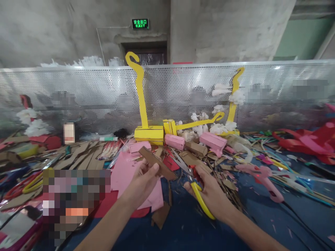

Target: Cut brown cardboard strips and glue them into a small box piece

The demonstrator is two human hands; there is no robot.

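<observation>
Cardboard strip point(157, 163) sits pinched in my left hand point(143, 183), thumb on top and fingers beneath, the brown piece slanting up and away to the left of that hand and down toward my right. My right hand point(209, 193) is closed through the yellow handles of the scissors point(192, 181), whose blades are parted and point up-left toward the strip's lower end; I cannot tell whether they touch it. Under both hands I see a blue tabletop point(188, 223) littered with cardboard scraps, with a pink paper sheet point(124, 174) just beyond my left wrist. Ahead of the hands stand yellow cardboard models point(149, 134) and pink boxes point(175, 141) against a perforated metal screen point(78, 94). Right of my right hand lies a pink glue gun point(264, 179). Above the screen, grey concrete walls and a green exit sign point(140, 23).
</observation>
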